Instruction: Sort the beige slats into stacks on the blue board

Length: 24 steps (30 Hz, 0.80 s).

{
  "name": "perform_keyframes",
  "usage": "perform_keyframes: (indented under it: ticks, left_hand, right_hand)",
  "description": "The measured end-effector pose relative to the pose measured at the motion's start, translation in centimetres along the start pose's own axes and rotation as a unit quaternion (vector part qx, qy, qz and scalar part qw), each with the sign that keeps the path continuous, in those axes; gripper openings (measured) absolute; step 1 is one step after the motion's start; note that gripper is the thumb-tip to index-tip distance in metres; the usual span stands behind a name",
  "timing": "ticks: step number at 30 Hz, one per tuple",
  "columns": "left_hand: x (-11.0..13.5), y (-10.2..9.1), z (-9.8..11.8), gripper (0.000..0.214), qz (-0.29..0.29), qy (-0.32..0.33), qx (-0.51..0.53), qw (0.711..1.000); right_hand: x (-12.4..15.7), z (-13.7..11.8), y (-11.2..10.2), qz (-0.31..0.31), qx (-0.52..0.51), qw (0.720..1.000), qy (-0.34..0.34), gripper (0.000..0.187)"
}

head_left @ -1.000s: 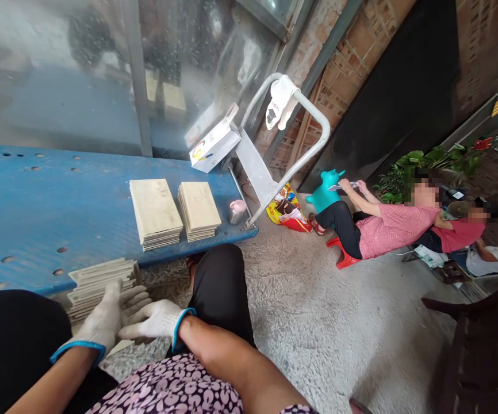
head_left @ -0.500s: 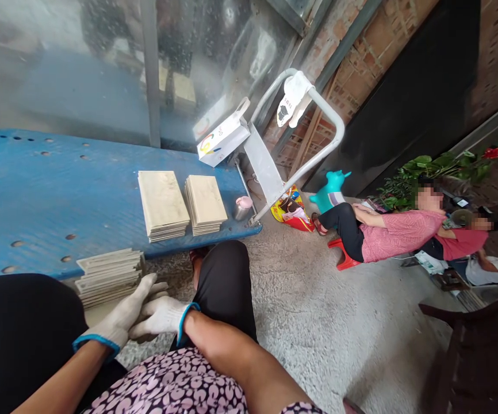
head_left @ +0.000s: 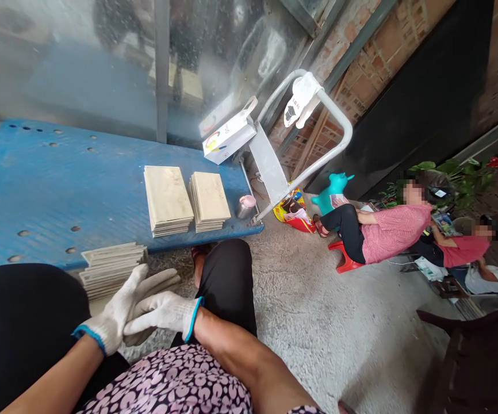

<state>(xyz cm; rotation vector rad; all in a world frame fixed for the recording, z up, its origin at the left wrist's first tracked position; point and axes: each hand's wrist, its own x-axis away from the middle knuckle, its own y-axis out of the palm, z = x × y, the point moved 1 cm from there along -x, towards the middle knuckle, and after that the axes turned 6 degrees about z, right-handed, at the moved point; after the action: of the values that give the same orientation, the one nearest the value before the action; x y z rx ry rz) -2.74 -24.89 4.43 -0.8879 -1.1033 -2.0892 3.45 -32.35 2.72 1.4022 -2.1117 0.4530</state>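
Observation:
Both my hands wear white knit gloves with blue cuffs and meet between my knees. My left hand [head_left: 122,307] lies with fingers stretched out, just beside a stack of beige tiles [head_left: 108,269] on the ground. My right hand [head_left: 163,313] rests across the left one, fingers extended and holding nothing. Two more beige tile stacks [head_left: 168,199] [head_left: 209,200] lie side by side on the blue platform cart [head_left: 46,190] in front of me.
A white box [head_left: 228,138] and a small pink-lidded cup [head_left: 246,206] sit at the cart's right end by its grey handle [head_left: 318,109], which has a glove draped on it. Two people sit on low stools at right near plants. A dark wooden chair [head_left: 482,351] stands at lower right.
My hands have drawn slightly back from the floor stack toward my lap, right hand laid over left. The view has shifted, so the cart and seated people sit a little further right.

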Motion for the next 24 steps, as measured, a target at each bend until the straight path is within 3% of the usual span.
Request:
perform_keyframes:
  ticks: [2, 5, 9, 14, 18, 24]
  left_hand:
    - [0.7, 0.6, 0.6, 0.071, 0.04, 0.011, 0.021, 0.999]
    - [1.3, 1.0, 1.7, 0.071, 0.077, 0.049, 0.089, 0.992]
    - [1.4, 0.7, 3.1, 0.074, 0.036, 0.129, 0.193, 0.972]
    - [2.2, 1.1, 5.1, 0.075, 0.006, 0.211, 0.29, 0.933]
    - [2.5, 2.3, 5.4, 0.076, -0.021, 0.226, 0.303, 0.926]
    - [1.8, 3.1, 4.0, 0.072, -0.055, 0.194, 0.293, 0.935]
  right_hand:
    - [0.4, -0.2, 0.3, -0.026, -0.037, 0.998, 0.033, 0.021]
    - [0.4, -0.4, 0.6, 0.002, -0.124, 0.991, 0.054, 0.025]
    - [-0.2, -0.4, 0.7, 0.015, -0.215, 0.974, 0.066, 0.032]
    - [-0.5, -0.6, 0.4, 0.002, -0.201, 0.977, 0.073, 0.028]
    - [-0.5, -0.2, 0.5, -0.037, -0.222, 0.974, 0.021, 0.04]
    - [-1.3, 0.8, 1.0, 0.045, -0.264, 0.963, 0.0, 0.038]
